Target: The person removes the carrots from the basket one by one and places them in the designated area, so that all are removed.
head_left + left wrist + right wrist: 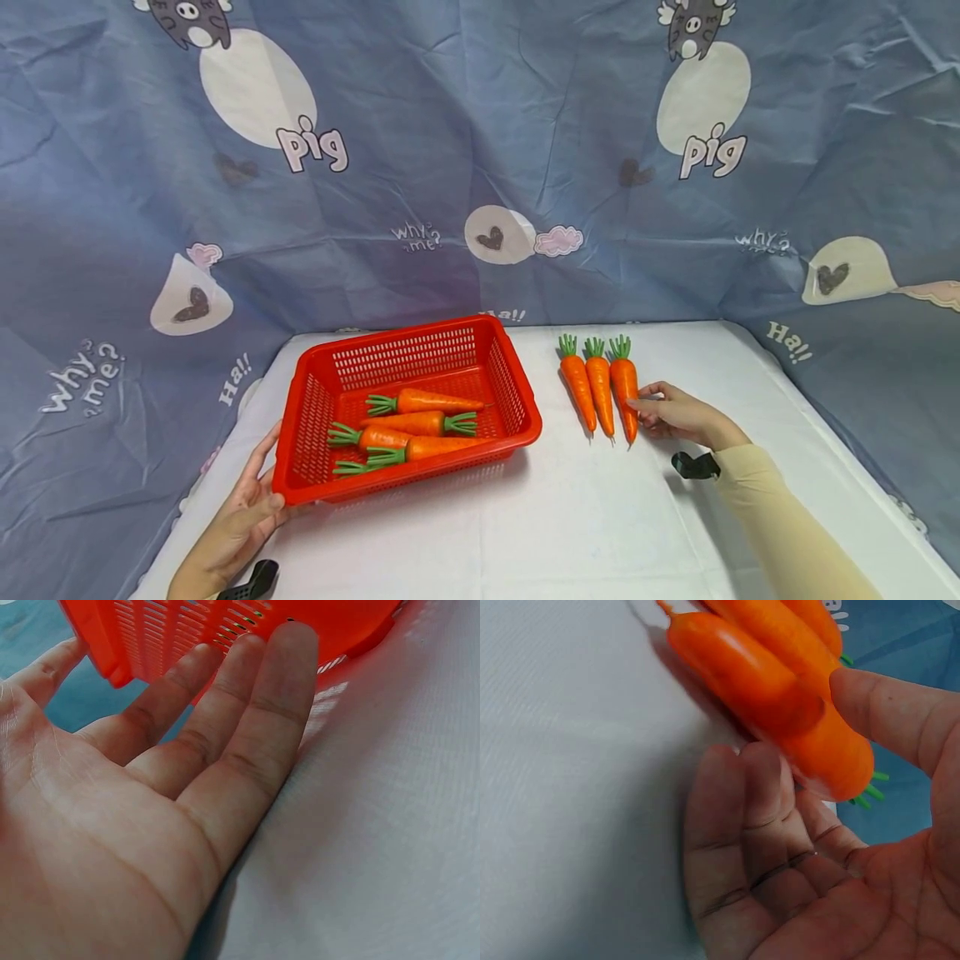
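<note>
A red plastic basket [416,358] with slotted walls stands on the left of the table, holding several orange carrots [442,402] with green tops. My left hand [243,508] is at its left front corner, thumb by the rim; in the left wrist view the fingers reach nearly straight towards the basket wall [165,637]. Three more carrots lie side by side right of the basket, tops pointing away. Beside the rightmost carrot [624,387] is my right hand [678,414]. In the right wrist view its loosely bent fingers and thumb lie around the near carrot [765,690], not closed on it.
A white cloth [570,525] covers the table. Behind it and at its sides hangs a blue printed sheet [420,167]. Dark straps are on both wrists, and a cream sleeve [780,517] covers the right forearm.
</note>
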Action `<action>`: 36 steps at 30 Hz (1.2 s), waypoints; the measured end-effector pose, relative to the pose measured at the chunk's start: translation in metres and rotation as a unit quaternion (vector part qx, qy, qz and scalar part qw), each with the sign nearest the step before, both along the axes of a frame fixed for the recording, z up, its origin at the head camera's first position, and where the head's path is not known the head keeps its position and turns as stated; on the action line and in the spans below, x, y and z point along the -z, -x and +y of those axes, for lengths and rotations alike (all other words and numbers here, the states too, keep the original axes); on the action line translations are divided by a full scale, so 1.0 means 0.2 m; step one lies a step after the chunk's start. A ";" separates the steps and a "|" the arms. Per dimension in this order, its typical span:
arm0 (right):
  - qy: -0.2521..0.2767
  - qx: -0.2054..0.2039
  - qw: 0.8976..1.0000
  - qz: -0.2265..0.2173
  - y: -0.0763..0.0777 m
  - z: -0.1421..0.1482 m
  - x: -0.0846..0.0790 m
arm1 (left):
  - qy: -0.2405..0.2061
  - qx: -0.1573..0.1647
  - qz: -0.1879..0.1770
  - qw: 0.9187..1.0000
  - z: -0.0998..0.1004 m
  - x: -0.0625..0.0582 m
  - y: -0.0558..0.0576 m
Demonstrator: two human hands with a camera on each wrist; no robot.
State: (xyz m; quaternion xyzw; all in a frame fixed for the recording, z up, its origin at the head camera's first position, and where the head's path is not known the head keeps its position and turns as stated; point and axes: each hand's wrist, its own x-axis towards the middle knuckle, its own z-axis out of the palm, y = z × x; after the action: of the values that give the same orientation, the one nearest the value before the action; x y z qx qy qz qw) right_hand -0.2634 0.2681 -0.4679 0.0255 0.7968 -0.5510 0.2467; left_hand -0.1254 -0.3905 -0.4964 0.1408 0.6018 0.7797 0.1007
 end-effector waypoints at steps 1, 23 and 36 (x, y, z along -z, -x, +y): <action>0.001 0.002 1.000 -0.001 0.00 0.00 0.00 | 0.000 0.000 -0.001 1.000 0.00 0.00 0.00; -0.033 -0.059 0.993 0.091 0.12 -0.22 -0.37 | -0.007 0.010 -0.006 1.000 0.00 -0.01 -0.01; -0.026 -0.122 0.985 0.119 0.17 -0.62 -0.54 | -0.006 0.006 -0.011 1.000 -0.01 -0.01 -0.02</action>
State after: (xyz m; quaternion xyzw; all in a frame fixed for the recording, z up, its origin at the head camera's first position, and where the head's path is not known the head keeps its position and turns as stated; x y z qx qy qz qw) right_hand -0.2967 0.1439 -0.3594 -0.1314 0.8318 -0.4947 0.2147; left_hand -0.1218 -0.3920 -0.4936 0.1363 0.5955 0.7839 0.1108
